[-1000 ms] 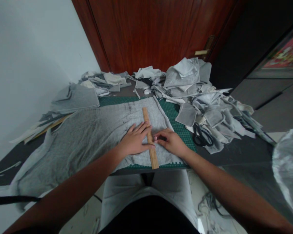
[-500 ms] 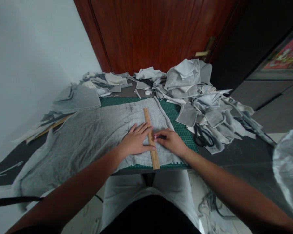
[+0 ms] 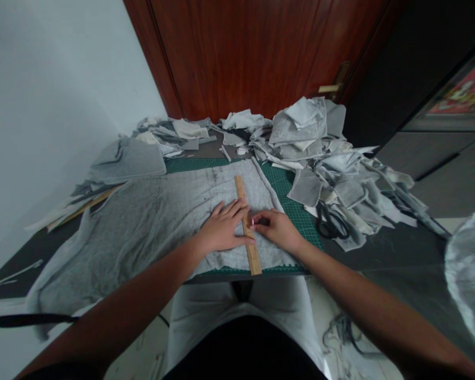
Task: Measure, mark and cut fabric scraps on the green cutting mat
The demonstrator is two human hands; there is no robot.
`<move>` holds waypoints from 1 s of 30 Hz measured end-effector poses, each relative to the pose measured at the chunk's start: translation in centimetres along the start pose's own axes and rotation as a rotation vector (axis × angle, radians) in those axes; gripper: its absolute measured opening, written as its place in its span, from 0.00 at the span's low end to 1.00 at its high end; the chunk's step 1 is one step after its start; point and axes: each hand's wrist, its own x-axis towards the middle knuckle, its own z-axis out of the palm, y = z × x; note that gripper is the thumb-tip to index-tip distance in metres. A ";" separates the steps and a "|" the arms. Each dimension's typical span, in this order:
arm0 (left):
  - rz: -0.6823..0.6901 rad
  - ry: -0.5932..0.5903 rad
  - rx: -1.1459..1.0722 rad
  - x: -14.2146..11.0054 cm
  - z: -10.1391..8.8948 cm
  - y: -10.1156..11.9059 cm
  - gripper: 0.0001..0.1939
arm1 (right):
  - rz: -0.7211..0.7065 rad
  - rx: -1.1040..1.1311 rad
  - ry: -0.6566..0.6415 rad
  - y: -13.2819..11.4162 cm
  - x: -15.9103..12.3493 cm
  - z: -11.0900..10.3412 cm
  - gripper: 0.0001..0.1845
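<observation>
A grey cloth [image 3: 154, 211] with dark smudges lies spread over a green cutting mat [image 3: 301, 211]. Across its right part runs a wooden ruler [image 3: 255, 261], slanting from far to near. My left hand [image 3: 222, 228] lies flat on the cloth, fingers stretched, with fingertips and thumb pressing on the ruler's left side. On the other side of the ruler, my right hand [image 3: 279, 230] is closed in a pinch, low over the cloth. Between its fingertips shows a small pale pink piece of chalk [image 3: 252, 222], right beside the ruler's edge.
Black scissors [image 3: 331, 221] lie at the mat's right edge, by a large heap of grey fabric scraps [image 3: 348, 190]. More scraps [image 3: 190, 129] line the back, and folded cloth [image 3: 129, 158] sits at left. A translucent plastic bag [image 3: 471, 274] stands at far right.
The whole view has shifted slightly. Both hands, the ruler and the cloth keep nearly the same places relative to each other.
</observation>
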 end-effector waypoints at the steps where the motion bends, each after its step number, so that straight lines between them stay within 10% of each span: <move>1: -0.001 -0.006 0.001 0.0 -0.1 0.0 0.50 | 0.006 0.000 -0.004 0.0 0.0 0.0 0.05; 30: -0.040 -0.092 -0.005 0.6 -0.5 -0.1 0.51 | -0.030 0.111 -0.147 -1.0 -6.9 -0.6 0.05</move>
